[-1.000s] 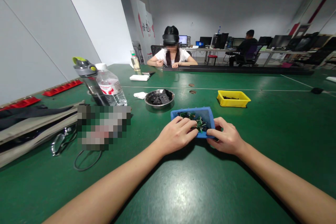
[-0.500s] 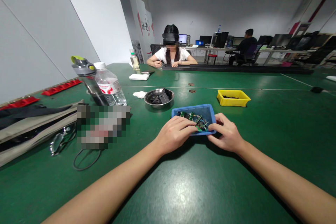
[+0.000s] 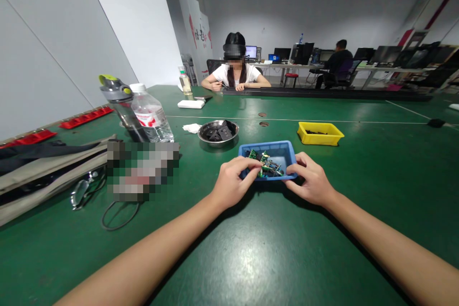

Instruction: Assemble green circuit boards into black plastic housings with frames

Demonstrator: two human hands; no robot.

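A blue plastic bin (image 3: 287, 151) sits on the green table in front of me, holding several small green circuit boards (image 3: 264, 158) with components on them. My right hand (image 3: 310, 179) grips the bin's right end, fingers over the wall and thumb low at the near corner. Over the near left rim reaches my left hand (image 3: 236, 180), its thumb and fingers pinched at the edge of a circuit board among the others. Its fingertips partly cover that board, and the hand hides the bin's near left corner.
Beyond the bin stand a steel bowl (image 3: 204, 139) of black plastic parts and a yellow bin (image 3: 319, 140) with dark pieces. Leftward are a water bottle (image 3: 148, 117), a sports bottle (image 3: 124, 107), glasses (image 3: 79, 193) and a bag (image 3: 64, 172). A person (image 3: 234, 74) sits opposite.
My left hand has drawn back a little to the left, and its fingers have closed into a pinch. More of the boards shows. My right hand stays on the bin.
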